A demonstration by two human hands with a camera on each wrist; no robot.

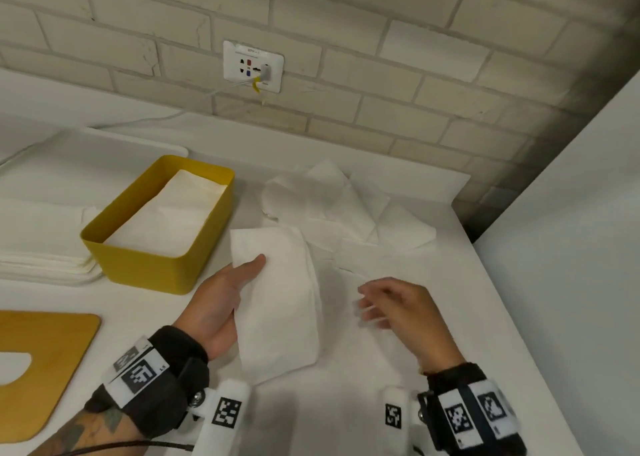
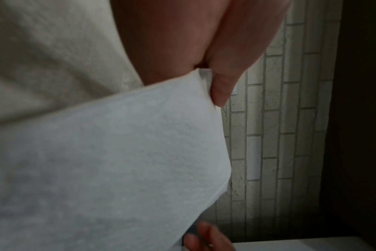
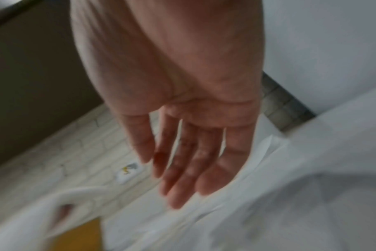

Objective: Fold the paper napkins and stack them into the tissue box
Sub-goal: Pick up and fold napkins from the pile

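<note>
Folded napkin [image 1: 277, 303] is off the table, pinched along its left edge in my left hand [image 1: 221, 303], right of the yellow tissue box [image 1: 152, 268]. Fingers under it are hidden. Right hand [image 1: 398, 310] is blurred, fingers loosely spread, gripping nothing, above the loose napkins [image 1: 346, 206].

Left hand [image 1: 225, 298]: thumb on top, pinching the folded napkin [image 1: 277, 303] at its left edge; the rest of the fingers hidden beneath.
Left wrist: black strap, white coded markers.
Right hand [image 1: 398, 308]: palm down, fingers [image 3: 178, 169] loosely extended, holding nothing; motion-blurred.
Right wrist: black strap, white coded markers.
</note>
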